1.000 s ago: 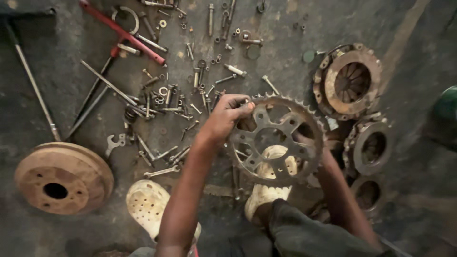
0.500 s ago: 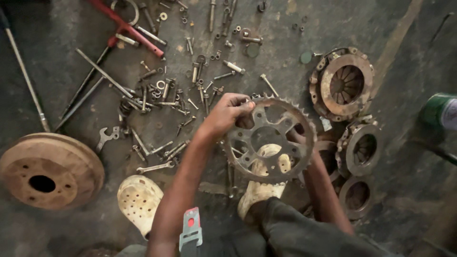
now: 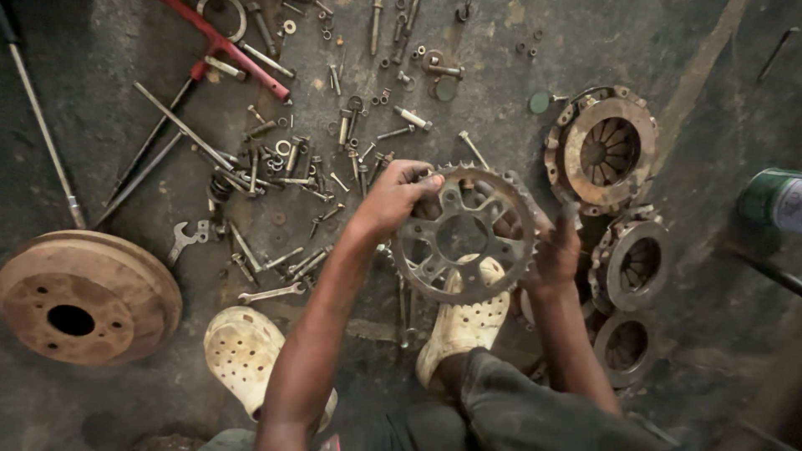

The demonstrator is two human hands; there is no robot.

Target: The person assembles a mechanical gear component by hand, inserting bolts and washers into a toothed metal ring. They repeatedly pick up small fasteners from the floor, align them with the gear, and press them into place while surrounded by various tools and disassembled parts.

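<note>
- Head view looks straight down on a grimy workshop floor (image 3: 635, 50), where we hold a large toothed sprocket (image 3: 464, 234) up off the floor, above our own pale clog (image 3: 464, 321).
- Our left hand (image 3: 393, 196) is curled closed on the sprocket's upper left rim, fingers over the teeth, thumb underneath.
- Our right hand (image 3: 555, 250) is closed on the right rim; its fingers are partly hidden behind the ring, so we cannot tell how they lie.
- We judge the step in hand to be turning and inspecting the sprocket, since it hangs tilted between both hands and touches nothing else.
- Loose bolts (image 3: 284, 167) and a spanner (image 3: 271, 293) lie scattered toward the floor's far left side; three clutch plates (image 3: 606, 150) sit stacked along the right, a rusty brake drum (image 3: 83, 296) at the left edge.
- Any next move calls for a steady two-handed grip, as the teeth look sharp and the ring heavy.
</note>
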